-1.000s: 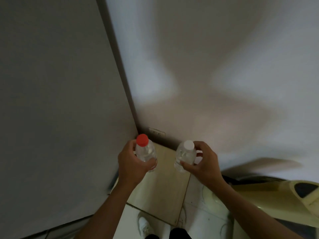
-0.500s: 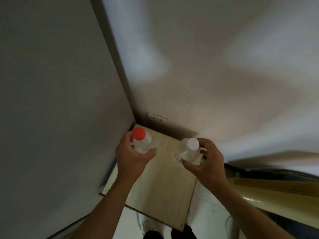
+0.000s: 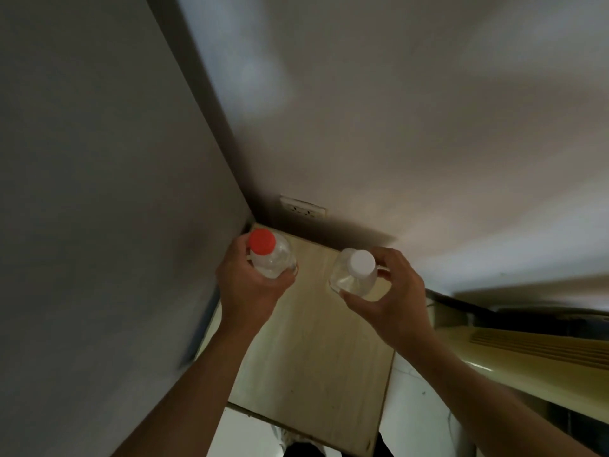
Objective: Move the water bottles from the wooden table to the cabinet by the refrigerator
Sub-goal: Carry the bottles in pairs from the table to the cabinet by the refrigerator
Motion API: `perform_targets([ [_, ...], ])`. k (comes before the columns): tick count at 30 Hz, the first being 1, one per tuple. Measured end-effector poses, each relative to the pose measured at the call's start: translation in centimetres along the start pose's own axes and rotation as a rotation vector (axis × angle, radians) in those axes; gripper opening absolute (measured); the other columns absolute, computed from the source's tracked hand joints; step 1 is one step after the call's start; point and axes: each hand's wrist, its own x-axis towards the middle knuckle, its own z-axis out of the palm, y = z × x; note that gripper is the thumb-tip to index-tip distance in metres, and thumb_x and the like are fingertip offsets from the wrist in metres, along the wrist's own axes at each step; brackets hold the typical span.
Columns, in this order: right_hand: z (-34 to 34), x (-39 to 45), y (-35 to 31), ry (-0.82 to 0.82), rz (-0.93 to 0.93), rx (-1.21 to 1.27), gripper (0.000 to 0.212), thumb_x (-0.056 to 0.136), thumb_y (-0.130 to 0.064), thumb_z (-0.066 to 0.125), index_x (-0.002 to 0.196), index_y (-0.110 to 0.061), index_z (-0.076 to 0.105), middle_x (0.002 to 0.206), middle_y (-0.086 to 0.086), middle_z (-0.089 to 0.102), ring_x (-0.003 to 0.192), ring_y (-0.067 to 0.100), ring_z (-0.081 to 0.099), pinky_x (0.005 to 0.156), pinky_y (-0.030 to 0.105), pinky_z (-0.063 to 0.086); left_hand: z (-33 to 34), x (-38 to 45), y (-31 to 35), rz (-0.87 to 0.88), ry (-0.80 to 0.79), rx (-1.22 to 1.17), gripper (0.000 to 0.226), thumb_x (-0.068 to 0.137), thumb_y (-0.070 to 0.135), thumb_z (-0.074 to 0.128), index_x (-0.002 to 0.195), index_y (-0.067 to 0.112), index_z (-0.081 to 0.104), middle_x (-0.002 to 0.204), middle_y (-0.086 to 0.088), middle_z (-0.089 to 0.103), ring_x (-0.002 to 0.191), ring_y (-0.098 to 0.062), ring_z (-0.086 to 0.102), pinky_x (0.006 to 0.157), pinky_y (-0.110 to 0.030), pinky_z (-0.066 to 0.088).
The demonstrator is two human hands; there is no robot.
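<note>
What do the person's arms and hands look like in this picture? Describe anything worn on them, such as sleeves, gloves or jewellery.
Both arms are bare as far as the picture shows them: no sleeves reach the forearms. The left hand and right hand wear no gloves. No watch, bracelet or ring shows on either wrist or on the visible fingers. The light is dim, so fine marks cannot be told.

A white wall outlet (image 3: 303, 207) sits low on the wall (image 3: 395, 110).

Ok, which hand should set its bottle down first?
Left, probably. The left hand holds the red-capped bottle over the cabinet top's back corner; the right hand's bottle hangs nearer its edge.
</note>
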Motion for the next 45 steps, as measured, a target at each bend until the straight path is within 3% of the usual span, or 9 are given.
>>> perform_targets([
  [11,2.9,2.4,-0.2,-0.056,0.06,0.002,0.064,0.064,-0.031,0.089,0.111,-0.039,0.046,0.108,-0.019,0.053,0.098,-0.008,0.05,0.081,0.007,0.033,0.6,3.6,-2.1,0.015,-0.002,0.028,0.068,0.055,0.022,0.092,0.114,0.016,0.058,0.109,0.001,0.065,0.097,-0.017,0.064,0.085,-0.04,0.057],
  [16,3.6,3.0,0.0,-0.074,0.056,-0.003,0.065,0.064,-0.03,0.088,0.112,-0.04,0.046,0.111,-0.016,0.055,0.101,-0.003,0.052,0.083,0.009,0.037,1.2,4.1,-3.4,0.005,-0.037,0.036,0.068,0.058,0.016,0.092,0.117,0.017,0.058,0.11,0.005,0.061,0.099,-0.013,0.06,0.088,-0.03,0.052],
  [21,3.9,3.6,0.2,-0.085,0.068,-0.002,0.063,0.065,-0.029,0.088,0.113,-0.039,0.048,0.113,-0.015,0.056,0.102,-0.002,0.052,0.083,0.01,0.036,1.5,4.5,-3.7,0.016,-0.083,0.042,0.07,0.06,0.025,0.093,0.12,0.016,0.057,0.115,0.001,0.063,0.102,-0.013,0.06,0.082,-0.014,0.046],
  [32,5.2,6.0,0.0,-0.063,0.01,0.042,0.061,0.067,-0.03,0.086,0.114,-0.038,0.049,0.111,-0.016,0.059,0.104,-0.001,0.056,0.088,0.017,0.047,1.5,4.3,-3.9,0.035,-0.087,0.018,0.069,0.065,0.03,0.091,0.124,0.017,0.058,0.12,0.002,0.063,0.108,-0.012,0.061,0.088,-0.022,0.051],
  [37,5.2,5.6,0.2,-0.083,0.005,0.054,0.062,0.067,-0.028,0.087,0.112,-0.04,0.047,0.112,-0.016,0.058,0.105,-0.002,0.055,0.088,0.013,0.044,1.1,4.1,-3.7,0.028,-0.086,0.002,0.068,0.067,0.027,0.089,0.126,0.015,0.058,0.123,0.0,0.063,0.11,-0.014,0.061,0.09,-0.024,0.051],
  [42,5.3,5.4,0.2,-0.118,0.03,0.024,0.065,0.068,-0.031,0.086,0.116,-0.041,0.043,0.118,-0.012,0.057,0.106,0.003,0.053,0.086,0.012,0.039,0.6,3.3,-3.5,-0.002,-0.081,-0.012,0.064,0.07,0.02,0.087,0.127,0.016,0.057,0.124,0.0,0.062,0.111,-0.016,0.061,0.094,-0.041,0.054],
  [45,5.0,5.4,0.3,-0.142,0.042,-0.016,0.069,0.067,-0.033,0.086,0.122,-0.035,0.045,0.123,-0.011,0.055,0.107,0.004,0.05,0.086,0.012,0.037,0.1,2.8,-3.3,-0.014,-0.082,-0.004,0.065,0.07,0.019,0.087,0.127,0.016,0.057,0.123,0.002,0.062,0.109,-0.014,0.06,0.093,-0.041,0.054],
])
